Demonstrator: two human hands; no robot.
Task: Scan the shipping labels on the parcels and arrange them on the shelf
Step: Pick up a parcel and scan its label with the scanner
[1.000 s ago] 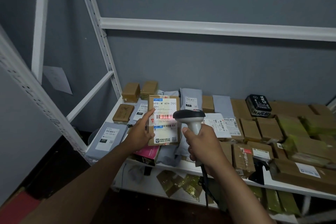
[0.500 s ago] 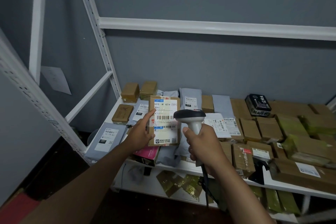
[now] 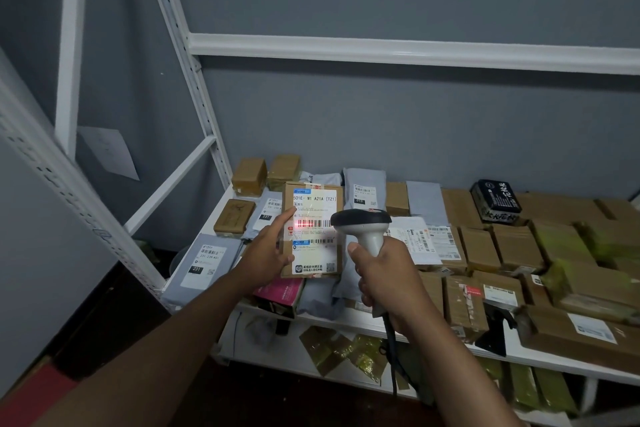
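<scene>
Across the shelf (image 3: 221, 211) lie parcels (image 3: 479, 250); left hand (image 3: 266, 253) grips a box (image 3: 313, 229) (red beam on label), right hand (image 3: 388, 274) clenches the scanner (image 3: 362, 222).

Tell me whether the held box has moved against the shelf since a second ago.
No. The held box sits in the same place before the shelf.

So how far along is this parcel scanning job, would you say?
Many parcels already lie in rows on the shelf, though whether they have been scanned cannot be told. In hand: the left hand holds a brown box upright while the right hand aims the scanner, its red line on the label's barcode. Left to do: placing this box on the shelf.
</scene>
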